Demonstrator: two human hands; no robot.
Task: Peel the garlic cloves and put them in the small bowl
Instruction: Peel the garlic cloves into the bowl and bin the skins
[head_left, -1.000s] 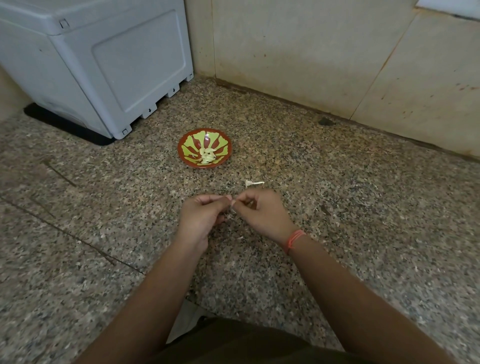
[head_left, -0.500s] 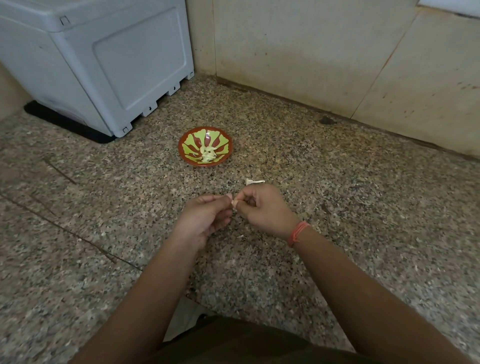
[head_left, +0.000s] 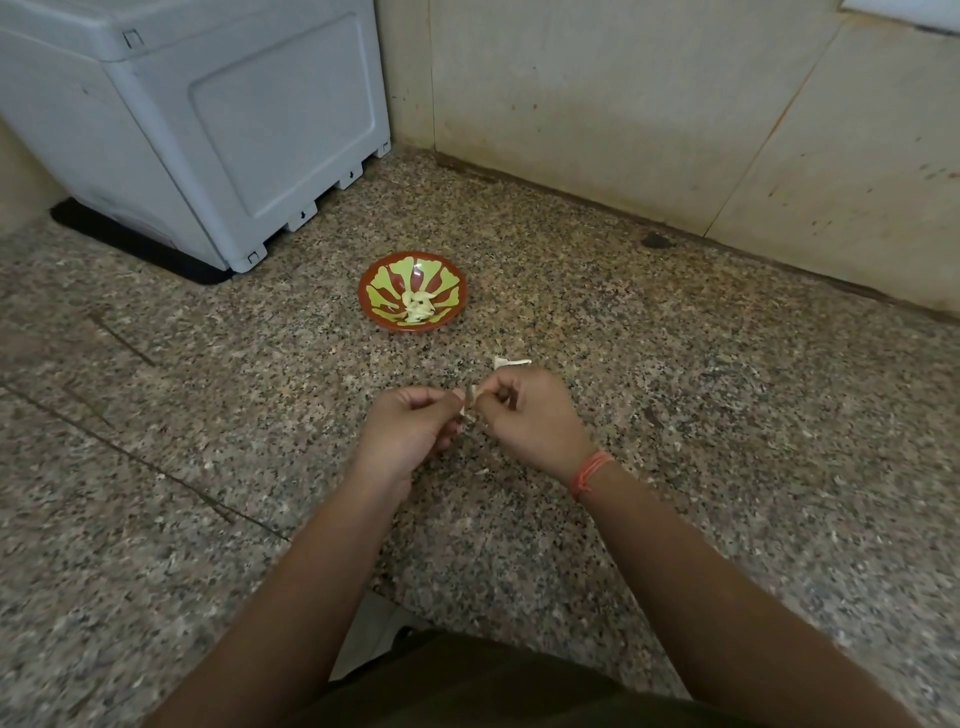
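Step in hand: peeling one clove.

Left hand (head_left: 410, 431) pinches the clove (head_left: 470, 402) between thumb and forefinger. Right hand (head_left: 524, 415) pinches it from the other side, fingers curled, tips meeting the left's. The clove sits between the two sets of fingertips, above the floor (head_left: 727, 415), and is mostly hidden. I cannot tell how much skin is left on it.

Bowl (head_left: 387, 296) sits ahead of my left hand, well apart, with a small heap of peeled cloves (head_left: 418, 306) in it. A skin scrap (head_left: 511, 362) lies on the floor just beyond my right hand.

Method notes (judgement):
- Left grips the body of the clove, not the tip, so the end stays exposed.
- Right nail catches a loose edge and pulls lengthwise in strips.
- Roll the clove in the left hand between pulls.
- Drop skins by the scrap, away from the bowl.
- A bare clove is probably slippery, so squeeze lightly or it may shoot out.
- Check for leftover film before carrying it forward to the bowl.
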